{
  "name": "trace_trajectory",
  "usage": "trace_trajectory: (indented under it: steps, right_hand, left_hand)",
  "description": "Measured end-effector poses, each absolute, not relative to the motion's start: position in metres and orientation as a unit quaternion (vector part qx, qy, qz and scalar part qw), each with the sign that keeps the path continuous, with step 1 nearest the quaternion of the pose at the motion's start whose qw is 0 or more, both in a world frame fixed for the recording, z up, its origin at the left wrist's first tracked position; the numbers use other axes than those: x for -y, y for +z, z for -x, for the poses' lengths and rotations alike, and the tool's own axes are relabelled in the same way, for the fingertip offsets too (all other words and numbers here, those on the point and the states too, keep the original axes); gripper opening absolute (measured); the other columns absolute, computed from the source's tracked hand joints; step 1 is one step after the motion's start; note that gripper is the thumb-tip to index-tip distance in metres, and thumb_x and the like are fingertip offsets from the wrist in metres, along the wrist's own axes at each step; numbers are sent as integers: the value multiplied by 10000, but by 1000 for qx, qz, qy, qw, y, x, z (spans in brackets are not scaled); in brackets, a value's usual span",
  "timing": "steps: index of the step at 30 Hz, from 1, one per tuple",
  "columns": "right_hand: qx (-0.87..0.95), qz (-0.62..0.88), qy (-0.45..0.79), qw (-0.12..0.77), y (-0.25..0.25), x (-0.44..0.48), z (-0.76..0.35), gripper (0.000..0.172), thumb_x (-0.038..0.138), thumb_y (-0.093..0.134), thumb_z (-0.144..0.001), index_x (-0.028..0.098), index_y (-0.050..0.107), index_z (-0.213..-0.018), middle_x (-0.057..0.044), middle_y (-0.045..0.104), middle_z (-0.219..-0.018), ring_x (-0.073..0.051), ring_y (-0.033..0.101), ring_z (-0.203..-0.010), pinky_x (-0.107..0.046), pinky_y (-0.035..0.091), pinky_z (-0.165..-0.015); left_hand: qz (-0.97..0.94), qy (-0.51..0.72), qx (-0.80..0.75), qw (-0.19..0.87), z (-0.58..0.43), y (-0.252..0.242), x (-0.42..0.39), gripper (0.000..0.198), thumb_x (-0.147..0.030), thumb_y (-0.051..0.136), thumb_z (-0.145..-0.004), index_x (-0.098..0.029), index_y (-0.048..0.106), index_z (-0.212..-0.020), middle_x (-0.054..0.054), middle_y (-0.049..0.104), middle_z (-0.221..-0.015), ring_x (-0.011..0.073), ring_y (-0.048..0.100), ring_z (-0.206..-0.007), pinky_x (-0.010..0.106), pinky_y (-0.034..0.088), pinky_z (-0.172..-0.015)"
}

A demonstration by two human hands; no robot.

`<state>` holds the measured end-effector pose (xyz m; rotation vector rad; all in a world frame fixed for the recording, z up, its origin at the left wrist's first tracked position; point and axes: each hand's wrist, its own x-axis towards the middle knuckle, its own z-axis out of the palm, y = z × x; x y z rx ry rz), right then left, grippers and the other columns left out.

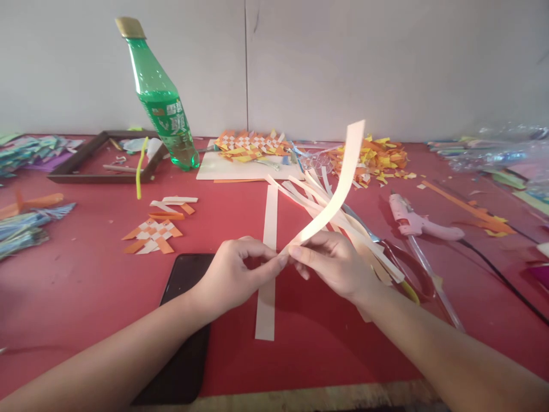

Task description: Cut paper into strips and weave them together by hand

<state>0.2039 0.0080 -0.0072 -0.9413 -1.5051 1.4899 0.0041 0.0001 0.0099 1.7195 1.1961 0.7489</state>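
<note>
My left hand (pixel 235 273) and my right hand (pixel 337 264) meet above the red table (pixel 86 286), both pinching the lower end of a long cream paper strip (pixel 338 183) that curves up and to the right. Another cream strip (pixel 268 263) lies flat on the table beneath the hands. A loose pile of cream strips (pixel 338 220) lies just behind my right hand. Left of centre rests a small woven orange-and-white paper piece (pixel 152 236).
A black phone (pixel 184 320) lies under my left forearm. Scissors (pixel 403 269) and a pink glue gun (pixel 418 220) lie to the right. A tilted-looking green bottle (pixel 160 97), a wooden frame (pixel 86 166), woven pieces (pixel 249 143) and orange-yellow scraps (pixel 377 157) sit at the back.
</note>
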Motion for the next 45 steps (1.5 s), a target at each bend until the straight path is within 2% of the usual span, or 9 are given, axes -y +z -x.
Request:
trace_trajectory:
  steps: [5, 9, 17, 20, 27, 32, 37, 41, 45]
  right_hand:
    - [566, 370, 611, 412, -12, -9, -205, 128, 282, 694, -867, 203, 728, -772, 17, 658, -685, -61, 546, -518, -215, 449, -501]
    - [538, 378, 618, 431, -18, -13, -209, 120, 278, 710, -854, 207, 713, -756, 29, 626, -640, -66, 547, -504, -214, 433, -475]
    - [579, 384, 609, 383, -14, -10, -208, 171, 315, 681, -873, 175, 719, -782, 9, 620, -619, -79, 539, -500, -227, 444, -478]
    - [584, 387, 610, 370, -14, -8, -206, 179, 322, 682, -870, 164, 718, -792, 9, 611, -610, -82, 542, -501, -227, 448, -478]
    - [560, 379, 630, 383, -16, -8, -205, 162, 314, 692, -859, 166, 715, -795, -3, 625, -667, -86, 544, -519, -226, 448, -466]
    - [545, 369, 639, 399, -15, -10, -205, 142, 291, 688, -868, 180, 702, -779, -1, 638, -698, -76, 535, -527, -220, 449, -487]
    - [551, 370, 635, 395, -16, -11, -207, 147, 298, 684, -866, 172, 715, -798, -17, 668, -729, -79, 540, -520, -221, 446, -465]
    - [541, 365, 652, 387, -15, -9, -205, 112, 267, 718, -832, 168, 729, -779, -1, 640, -678, -78, 542, -517, -207, 433, -441]
    - [533, 363, 658, 389, -15, -8, -203, 91, 243, 731, -815, 168, 732, -764, 5, 624, -655, -72, 534, -512, -198, 424, -433]
  left_hand:
    - [-690, 290, -485, 453, -4, 11, 0, 286, -377, 614, -855, -172, 659, -660, -11, 643, -660, 111, 540, -636, 226, 414, -625]
    - [-682, 277, -493, 463, -3, 11, 1, 278, -387, 616, -854, -180, 674, -677, -19, 627, -663, 104, 530, -618, 222, 403, -601]
    - [-707, 270, -475, 449, -4, 12, 2, 291, -419, 576, -893, -201, 717, -760, -10, 677, -733, 125, 587, -696, 233, 437, -672]
    - [-719, 271, -472, 431, -4, 13, 3, 311, -399, 568, -901, -190, 695, -708, -5, 674, -703, 128, 580, -685, 243, 437, -676]
    - [-737, 290, -458, 405, -4, 11, 3, 267, -335, 571, -908, -191, 708, -729, -3, 681, -696, 133, 579, -704, 251, 443, -716]
    - [-737, 294, -456, 404, -4, 11, 3, 298, -337, 566, -911, -184, 662, -673, -10, 653, -662, 126, 560, -686, 241, 435, -702]
    - [-735, 284, -459, 411, -4, 10, 3, 306, -365, 549, -919, -192, 678, -702, -14, 663, -683, 124, 573, -687, 241, 434, -696]
    - [-730, 274, -469, 416, -4, 11, 3, 258, -355, 555, -907, -186, 690, -766, 0, 688, -750, 136, 602, -732, 247, 443, -706]
    - [-739, 276, -460, 407, -5, 13, 2, 252, -314, 545, -905, -180, 653, -720, -10, 653, -693, 125, 571, -688, 241, 430, -684]
